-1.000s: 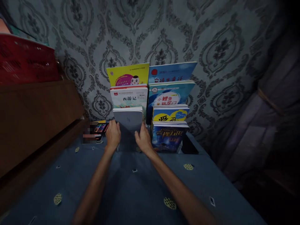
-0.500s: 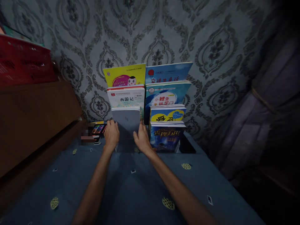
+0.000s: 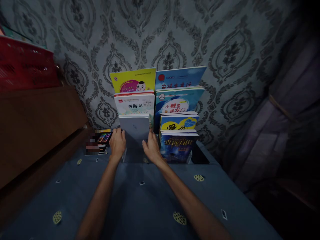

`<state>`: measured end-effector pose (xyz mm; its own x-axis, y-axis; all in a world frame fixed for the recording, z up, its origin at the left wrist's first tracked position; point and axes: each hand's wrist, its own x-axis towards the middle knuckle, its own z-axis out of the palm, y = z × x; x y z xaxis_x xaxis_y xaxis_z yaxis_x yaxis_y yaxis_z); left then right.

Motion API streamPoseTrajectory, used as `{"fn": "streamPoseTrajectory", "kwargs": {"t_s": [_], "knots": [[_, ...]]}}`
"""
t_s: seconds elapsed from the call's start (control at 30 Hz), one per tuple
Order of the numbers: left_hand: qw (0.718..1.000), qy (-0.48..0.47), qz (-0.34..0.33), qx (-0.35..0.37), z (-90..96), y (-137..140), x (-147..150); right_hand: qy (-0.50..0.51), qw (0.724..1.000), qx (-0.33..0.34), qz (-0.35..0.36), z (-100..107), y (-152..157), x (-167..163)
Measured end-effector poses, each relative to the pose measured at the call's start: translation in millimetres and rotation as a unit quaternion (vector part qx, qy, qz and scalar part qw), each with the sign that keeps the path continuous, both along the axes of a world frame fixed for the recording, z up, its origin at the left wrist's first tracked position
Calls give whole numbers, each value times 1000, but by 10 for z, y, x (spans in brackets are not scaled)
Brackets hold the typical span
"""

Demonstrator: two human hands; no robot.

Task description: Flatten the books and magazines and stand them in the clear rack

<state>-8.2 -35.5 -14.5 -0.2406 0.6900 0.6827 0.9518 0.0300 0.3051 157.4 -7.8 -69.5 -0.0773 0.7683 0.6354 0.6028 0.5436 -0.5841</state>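
A plain grey notebook [image 3: 135,130] stands upright, with pale page edges along its top, in front of a white book with red and black lettering [image 3: 135,106]. My left hand [image 3: 117,143] is at its left edge and my right hand [image 3: 151,146] at its right edge, so the notebook is held between them. Some fingertips are hidden behind it. Beside my right hand stands a dark blue book [image 3: 178,146]. Behind it rise a blue and yellow book [image 3: 178,122] and a teal book [image 3: 178,100].
A yellow book [image 3: 135,80] and a blue book [image 3: 180,76] form the back row by the patterned wall [image 3: 170,43]. Small items, including a dark colourful one [image 3: 104,137], lie left. A red basket [image 3: 27,66] rests on a brown wooden piece [image 3: 37,126]. A curtain [image 3: 272,126] hangs right.
My left hand has shifted very slightly left and down along the notebook's edge. The notebook, my right hand and the other books look nearly the same.
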Motion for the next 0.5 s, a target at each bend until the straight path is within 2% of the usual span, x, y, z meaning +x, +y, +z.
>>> {"fn": "streamPoseTrajectory", "kwargs": {"t_s": [0.2, 0.5], "knots": [[992, -84, -59, 69, -27, 38, -64, 0, 1000, 3, -2, 2, -8, -9], [981, -135, -84, 108, -21, 49, -88, 0, 1000, -8, 17, 6, -21, -18]]}}
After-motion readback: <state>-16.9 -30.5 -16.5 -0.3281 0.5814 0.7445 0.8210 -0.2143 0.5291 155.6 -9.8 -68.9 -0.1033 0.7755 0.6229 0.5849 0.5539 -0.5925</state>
